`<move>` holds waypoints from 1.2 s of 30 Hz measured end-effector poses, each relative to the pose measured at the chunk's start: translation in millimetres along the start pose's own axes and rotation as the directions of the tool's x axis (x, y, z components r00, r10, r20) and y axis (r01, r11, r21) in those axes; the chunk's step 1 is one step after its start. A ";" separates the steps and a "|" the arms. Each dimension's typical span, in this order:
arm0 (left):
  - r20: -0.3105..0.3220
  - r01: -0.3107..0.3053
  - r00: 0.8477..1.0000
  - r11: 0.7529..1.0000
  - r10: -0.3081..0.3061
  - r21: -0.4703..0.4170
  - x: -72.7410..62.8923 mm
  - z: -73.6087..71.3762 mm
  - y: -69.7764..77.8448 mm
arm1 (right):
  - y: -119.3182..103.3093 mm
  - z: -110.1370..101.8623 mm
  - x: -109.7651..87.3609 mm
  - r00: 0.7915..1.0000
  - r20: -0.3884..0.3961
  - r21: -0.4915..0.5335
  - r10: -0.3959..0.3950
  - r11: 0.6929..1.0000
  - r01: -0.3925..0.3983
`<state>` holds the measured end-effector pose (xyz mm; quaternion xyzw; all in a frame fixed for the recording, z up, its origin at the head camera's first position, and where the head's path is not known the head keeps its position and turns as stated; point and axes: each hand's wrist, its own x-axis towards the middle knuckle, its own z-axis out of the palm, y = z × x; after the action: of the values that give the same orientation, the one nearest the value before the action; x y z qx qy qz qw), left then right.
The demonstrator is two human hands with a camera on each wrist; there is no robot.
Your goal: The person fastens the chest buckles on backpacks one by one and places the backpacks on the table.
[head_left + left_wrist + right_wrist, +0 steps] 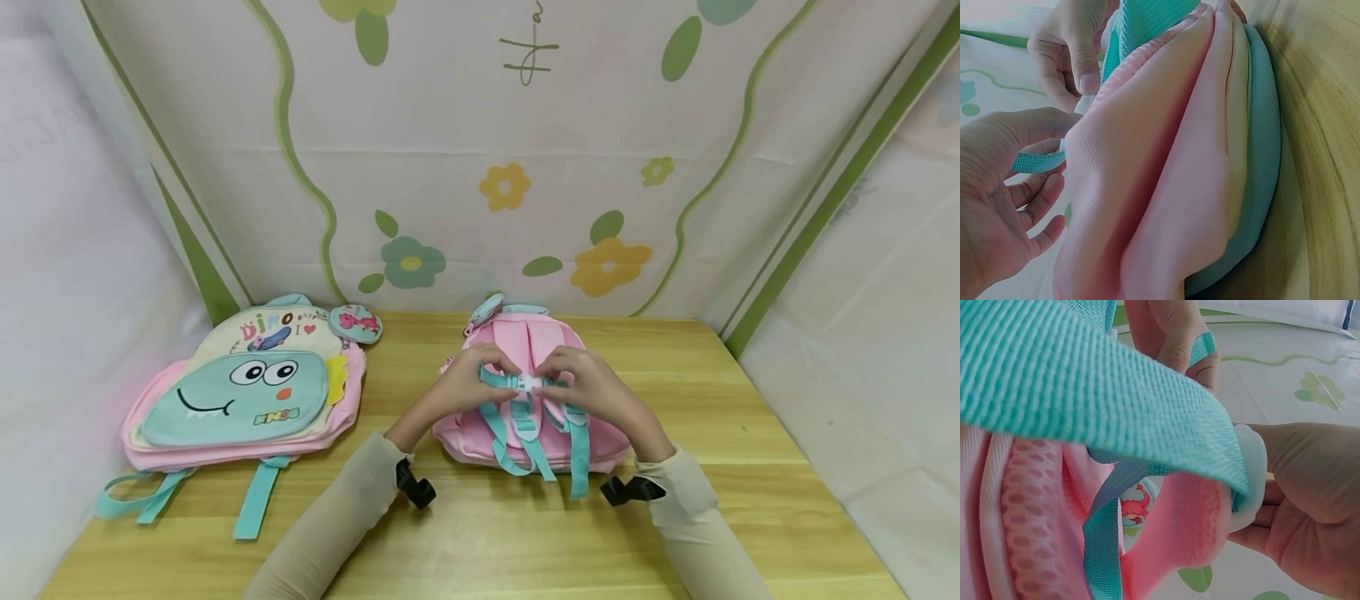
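A small pink backpack (460, 437) lies on the table with its shoulder straps facing up. Above them, both hands meet at a white plastic buckle (527, 382). My left hand (463, 382) pinches its left side, where a teal strap (1038, 163) runs between thumb and fingers. From the other side my right hand (596, 385) pinches the buckle, thumb and fingertips close to the left ones. In the right wrist view, a teal strap (1104, 394) passes in front of a white plastic piece (1250, 475) by the right hand. Whether the buckle halves are fully joined is hidden by the fingers.
Left of it, a second backpack (232, 400) with a dinosaur face lies front up, its teal straps (259, 500) trailing toward the near edge. A round dinosaur pouch (356, 323) hangs off its top. A floral cloth (450, 108) rises behind the wooden table (510, 542).
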<state>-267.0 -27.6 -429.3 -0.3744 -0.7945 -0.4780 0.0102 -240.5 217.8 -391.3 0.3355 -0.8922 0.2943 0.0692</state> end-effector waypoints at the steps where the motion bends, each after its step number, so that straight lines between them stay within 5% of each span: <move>1: -0.001 0.000 1.000 1.000 0.000 0.001 -0.1 -0.2 0.1 | -0.2 0.0 0.1 1.000 -0.001 0.001 -0.001 1.000 0.001; 36: -0.027 -0.036 0.999 0.999 0.036 0.015 0.1 0.6 -0.4 | -1.0 1.0 0.6 0.999 -0.030 0.019 -0.025 0.999 0.026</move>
<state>-267.2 -27.1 -429.9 -0.3819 -0.7910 -0.4769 0.0325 -240.2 216.3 -391.5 0.3432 -0.8838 0.3069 0.0830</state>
